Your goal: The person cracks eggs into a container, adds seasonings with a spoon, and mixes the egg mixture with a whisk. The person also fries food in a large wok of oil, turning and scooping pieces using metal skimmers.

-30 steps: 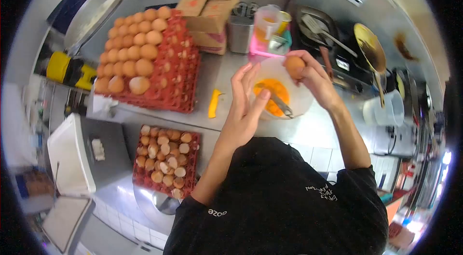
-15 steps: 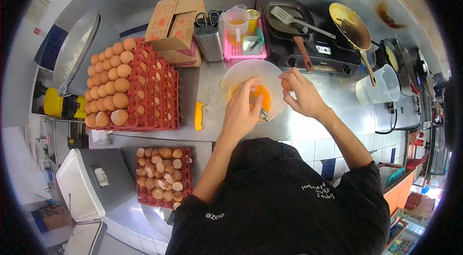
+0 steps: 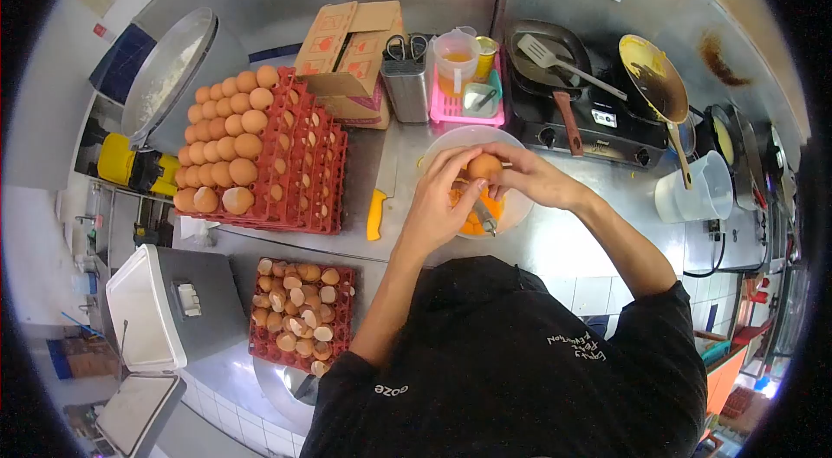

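A brown egg [image 3: 484,167] is held between my two hands above a translucent bowl [image 3: 518,214]. My left hand [image 3: 442,205] is on its left side, fingers curled around it. My right hand [image 3: 539,178] grips it from the right, fingertips meeting those of the left. Orange yolks [image 3: 473,224] lie in the bowl, partly hidden by my hands. A metal utensil handle [image 3: 485,217] leans out over the bowl's near edge; its other end is hidden. Left of the bowl lies a knife with a yellow handle [image 3: 375,215].
Stacked red trays [image 3: 303,172] of brown eggs stand at left, with a tray of cracked shells [image 3: 303,315] below. Behind are a cardboard box [image 3: 351,68], a utensil holder [image 3: 406,90] and a pink basket [image 3: 446,109]. A stove [image 3: 598,137] with pans and a clear container [image 3: 698,189] are at right.
My right hand has moved left with the egg, over the bowl, to meet my left hand. The whole view has shifted slightly.
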A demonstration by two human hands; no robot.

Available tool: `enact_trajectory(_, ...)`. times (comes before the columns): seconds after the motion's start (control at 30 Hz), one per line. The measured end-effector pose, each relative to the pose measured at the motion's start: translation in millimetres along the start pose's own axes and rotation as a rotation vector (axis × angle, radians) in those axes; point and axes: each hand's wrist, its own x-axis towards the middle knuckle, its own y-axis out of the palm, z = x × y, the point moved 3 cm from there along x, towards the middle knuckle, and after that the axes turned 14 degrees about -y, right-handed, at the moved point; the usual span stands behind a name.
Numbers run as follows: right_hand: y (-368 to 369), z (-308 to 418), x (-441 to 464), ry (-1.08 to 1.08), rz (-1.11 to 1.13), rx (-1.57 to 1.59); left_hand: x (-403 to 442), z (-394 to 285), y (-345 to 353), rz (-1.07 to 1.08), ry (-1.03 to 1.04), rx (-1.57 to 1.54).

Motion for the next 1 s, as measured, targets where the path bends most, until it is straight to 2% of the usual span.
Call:
enact_trajectory(0.07, -1, -11, 7, -0.072, 0.023, -0.205, 1, 2, -3, -0.022, -0.034, -0.034)
enact_trajectory(0.1, -2, -8, 9, -0.076, 0.027, -0.207, 3, 6, -3, 0.002, -0.009, -0.014)
enact_trajectory(0.17, -1, 1, 13, -0.194, 0.136, -0.529, 5, 11, -4, 0.023, 0.015, 0.007)
enact_trajectory(0.47, -3, -27, 18, -0.197, 0.152, -0.470, 10, 15, 0, -0.004, -0.090, 0.059)
enact_trajectory(0.63, -5, -26, 17, -0.189, 0.173, -0.484, 10, 20, 5, -0.079, -0.009, 0.083)
enact_trajectory(1.0, -3, -21, 17, -0.166, 0.195, -0.521, 9, 18, 11, -0.204, 0.030, 0.122)
